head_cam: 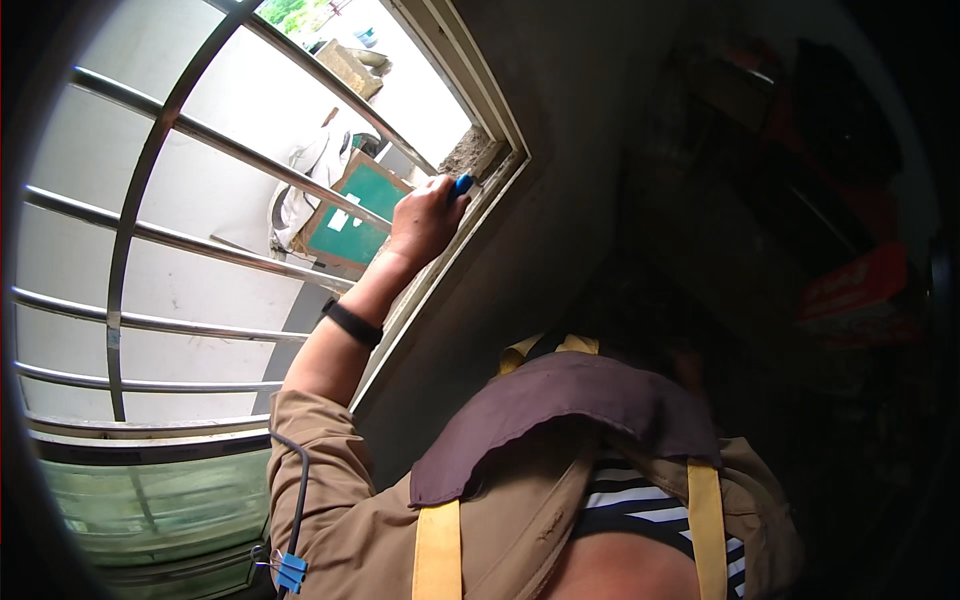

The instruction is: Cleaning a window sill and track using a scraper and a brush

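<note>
My left hand [427,217] is closed around the blue handle [460,187] of a small tool. It reaches up to the corner of the window frame [504,154], and the tool's working end is too small to make out. Rough, crumbly grey-brown material [469,152] lies in that corner, just beyond the fist. Beside the hand, metal window bars [281,176] cross the opening. Deep shadow covers my right side; a dim skin-toned patch [688,369] past the apron [570,390] may be my right hand, but its fingers cannot be made out.
A sliding glass pane [165,502] stands at the lower left. Outside the bars are a green board [358,214] and pale sheeting [319,157]. A black cable [302,480] with a blue binder clip [291,573] runs along my left sleeve. A red box [855,281] sits in the dark at right.
</note>
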A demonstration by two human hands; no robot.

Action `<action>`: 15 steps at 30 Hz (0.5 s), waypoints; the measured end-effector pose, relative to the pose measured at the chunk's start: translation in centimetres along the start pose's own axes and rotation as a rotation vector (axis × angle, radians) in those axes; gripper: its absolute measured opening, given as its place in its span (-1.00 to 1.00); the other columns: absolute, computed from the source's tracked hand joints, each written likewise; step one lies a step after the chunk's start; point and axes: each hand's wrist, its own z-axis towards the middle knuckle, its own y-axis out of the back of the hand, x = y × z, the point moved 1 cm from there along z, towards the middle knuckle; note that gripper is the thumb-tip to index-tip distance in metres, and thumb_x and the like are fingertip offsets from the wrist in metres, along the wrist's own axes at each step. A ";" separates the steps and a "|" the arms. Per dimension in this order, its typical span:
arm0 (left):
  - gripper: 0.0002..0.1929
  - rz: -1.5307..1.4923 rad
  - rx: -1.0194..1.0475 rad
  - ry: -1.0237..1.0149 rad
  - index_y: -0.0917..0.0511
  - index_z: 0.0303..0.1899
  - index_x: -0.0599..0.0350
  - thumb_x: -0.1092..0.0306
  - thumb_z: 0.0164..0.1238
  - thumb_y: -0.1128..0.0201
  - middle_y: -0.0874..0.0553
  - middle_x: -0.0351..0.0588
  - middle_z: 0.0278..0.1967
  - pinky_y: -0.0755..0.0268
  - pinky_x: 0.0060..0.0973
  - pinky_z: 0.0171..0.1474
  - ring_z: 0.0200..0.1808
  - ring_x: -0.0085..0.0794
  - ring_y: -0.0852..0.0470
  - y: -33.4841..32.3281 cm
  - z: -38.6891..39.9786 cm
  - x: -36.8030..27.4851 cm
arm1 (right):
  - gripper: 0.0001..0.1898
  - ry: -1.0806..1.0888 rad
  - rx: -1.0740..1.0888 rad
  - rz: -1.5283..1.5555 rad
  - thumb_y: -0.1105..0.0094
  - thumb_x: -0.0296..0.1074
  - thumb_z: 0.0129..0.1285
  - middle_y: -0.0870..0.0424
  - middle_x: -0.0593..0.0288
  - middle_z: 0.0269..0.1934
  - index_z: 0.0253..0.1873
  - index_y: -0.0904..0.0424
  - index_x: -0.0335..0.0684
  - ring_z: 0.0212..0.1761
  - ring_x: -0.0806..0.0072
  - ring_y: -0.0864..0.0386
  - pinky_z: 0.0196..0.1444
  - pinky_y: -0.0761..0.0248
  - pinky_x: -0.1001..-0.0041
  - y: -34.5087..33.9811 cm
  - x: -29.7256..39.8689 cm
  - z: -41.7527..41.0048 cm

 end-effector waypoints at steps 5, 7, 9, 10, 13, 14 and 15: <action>-0.74 -0.023 -0.114 0.048 -0.56 -0.13 0.14 0.15 0.36 -0.22 -0.67 0.12 -0.25 -0.51 -0.17 -0.14 -0.19 0.04 -0.65 -2.2 0.3 1.1 | -0.55 -0.149 0.023 0.115 -0.27 -0.28 0.14 -0.67 -0.04 -0.04 0.15 -0.57 -0.25 -0.08 0.14 -0.67 -0.17 -0.64 0.20 -0.5 2.1 -0.6; -0.73 -0.075 -0.115 0.039 -0.57 -0.12 0.14 0.13 0.38 -0.21 -0.68 0.14 -0.28 -0.49 -0.19 -0.16 -0.22 0.03 -0.66 -2.5 0.3 1.5 | -0.55 -0.121 0.013 0.100 -0.28 -0.26 0.14 -0.67 -0.05 -0.03 0.15 -0.57 -0.24 -0.07 0.14 -0.67 -0.14 -0.63 0.21 -0.2 1.4 -0.6; -0.69 -0.183 -0.111 0.158 -0.56 -0.13 0.11 0.05 0.41 -0.15 -0.66 0.17 -0.41 -0.46 -0.07 -0.24 -0.33 0.11 -0.65 -2.9 0.0 2.2 | -0.55 -0.088 0.007 0.085 -0.29 -0.25 0.13 -0.67 -0.05 -0.03 0.15 -0.57 -0.23 -0.07 0.13 -0.67 -0.12 -0.62 0.21 0.1 1.5 -0.5; -0.72 -0.196 -0.098 0.233 -0.59 -0.11 0.11 0.10 0.41 -0.19 -0.66 0.17 -0.37 -0.45 -0.21 -0.21 -0.29 0.04 -0.65 -2.5 -0.5 2.2 | -0.54 -0.091 0.005 -0.027 -0.28 -0.23 0.13 -0.67 -0.07 -0.02 0.15 -0.58 -0.21 -0.05 0.12 -0.67 -0.09 -0.61 0.21 0.2 2.0 -0.4; -0.77 -0.393 -0.201 0.237 -0.60 -0.16 0.16 0.18 0.49 -0.16 -0.56 -0.17 -0.58 -0.30 -0.49 -0.51 -0.60 -0.50 -0.50 -1.3 -2.7 4.5 | -0.53 -0.097 -0.013 -0.132 -0.29 -0.18 0.14 -0.67 -0.07 0.00 0.15 -0.58 -0.19 -0.02 0.11 -0.67 -0.03 -0.58 0.22 0.2 1.8 -0.9; -0.79 -0.708 -0.213 0.370 -0.61 -0.18 0.15 0.21 0.50 -0.15 -0.51 -0.26 -0.59 -0.24 -0.57 -0.55 -0.61 -0.62 -0.44 -0.4 -3.6 4.9 | -0.52 -0.092 -0.023 -0.128 -0.29 -0.15 0.14 -0.67 -0.07 0.01 0.16 -0.58 -0.17 0.00 0.11 -0.66 0.00 -0.57 0.23 0.0 1.4 -1.1; -0.80 -1.018 -0.226 0.507 -0.61 -0.19 0.14 0.24 0.51 -0.14 -0.46 -0.36 -0.60 -0.17 -0.66 -0.58 -0.61 -0.73 -0.38 0.9 -4.4 5.1 | -0.52 -0.094 -0.025 -0.121 -0.29 -0.15 0.14 -0.67 -0.07 0.01 0.16 -0.58 -0.17 0.00 0.11 -0.66 0.00 -0.57 0.23 -0.1 0.8 -0.9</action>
